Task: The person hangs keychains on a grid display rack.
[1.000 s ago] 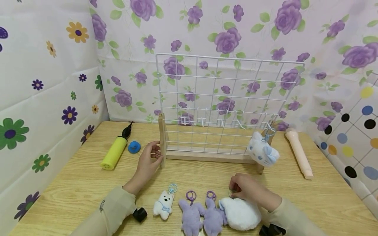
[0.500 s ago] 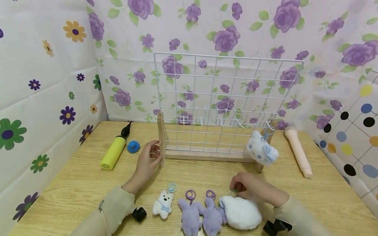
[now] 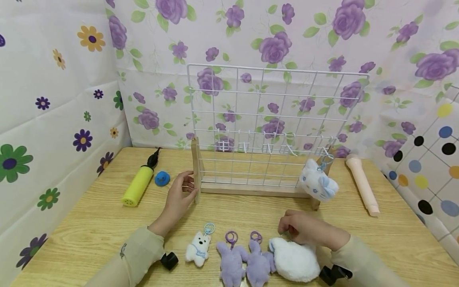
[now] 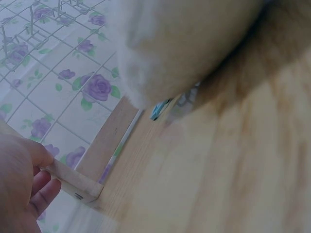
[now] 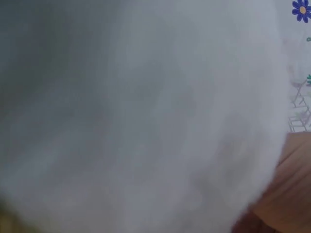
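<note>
My left hand [image 3: 178, 196] grips the left wooden upright [image 3: 196, 169] of a white wire grid rack [image 3: 256, 107]. In the left wrist view the thumb lies on the wood and the fingers pass behind it. At the front right, my right hand [image 3: 306, 228] pinches the ring end of a white plush keychain [image 3: 295, 261], whose round body lies on the table below the fingers. The ring itself is mostly hidden by the fingers. That plush [image 5: 160, 111] fills most of the right wrist view, blurred.
Two purple plush keychains [image 3: 232, 265] and a white bear keychain [image 3: 198, 249] lie in front. A white-and-blue cat-head plush [image 3: 318, 181] hangs from the rack's right hook; more hooks [image 3: 267, 148] line the grid. A yellow pump [image 3: 139, 185], blue toy [image 3: 162, 178] and pale tube [image 3: 362, 185] flank it.
The right hand and sleeve have shifted slightly right. The white plush keychain has moved a little to the right with it. My left hand stays on the upright.
</note>
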{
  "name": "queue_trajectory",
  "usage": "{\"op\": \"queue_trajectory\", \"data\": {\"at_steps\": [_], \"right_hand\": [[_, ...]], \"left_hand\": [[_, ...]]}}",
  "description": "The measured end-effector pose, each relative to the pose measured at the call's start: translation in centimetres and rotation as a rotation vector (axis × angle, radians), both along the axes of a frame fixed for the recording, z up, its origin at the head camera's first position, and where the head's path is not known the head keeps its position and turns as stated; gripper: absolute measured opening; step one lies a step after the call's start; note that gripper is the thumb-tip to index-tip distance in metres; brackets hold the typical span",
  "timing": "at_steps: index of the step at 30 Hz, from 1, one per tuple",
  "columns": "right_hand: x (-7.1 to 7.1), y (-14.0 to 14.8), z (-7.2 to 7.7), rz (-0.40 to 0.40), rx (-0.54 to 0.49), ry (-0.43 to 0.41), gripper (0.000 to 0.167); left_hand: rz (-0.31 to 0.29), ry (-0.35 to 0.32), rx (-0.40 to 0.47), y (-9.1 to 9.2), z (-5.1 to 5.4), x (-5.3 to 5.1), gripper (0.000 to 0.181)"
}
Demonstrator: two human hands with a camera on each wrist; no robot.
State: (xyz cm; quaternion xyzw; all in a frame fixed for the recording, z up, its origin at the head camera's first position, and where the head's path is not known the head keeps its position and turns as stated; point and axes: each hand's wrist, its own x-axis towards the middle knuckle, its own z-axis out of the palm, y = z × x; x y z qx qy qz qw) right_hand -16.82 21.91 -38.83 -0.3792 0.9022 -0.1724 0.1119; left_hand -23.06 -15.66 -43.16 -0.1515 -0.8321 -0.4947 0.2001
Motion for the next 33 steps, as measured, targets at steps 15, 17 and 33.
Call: {"op": "queue_trajectory", "data": {"at_steps": [15,17,33], "right_hand": [[0.2,0.3,-0.1,-0.035,-0.025,-0.088,0.029],[0.2,0.5,-0.1,-0.050,-0.042,-0.110,0.027],[0.7,1.6,2.1,-0.085,-0.139,-0.116,0.010]], "left_hand": [[-0.002,-0.006,-0.001,0.0,-0.2,-0.1,0.055],[0.001,-0.006,-0.003,0.0,-0.2,-0.1,0.055],[0.011,-0.004,-0.009,-0.1,-0.2,-0.1,0.055]]}}
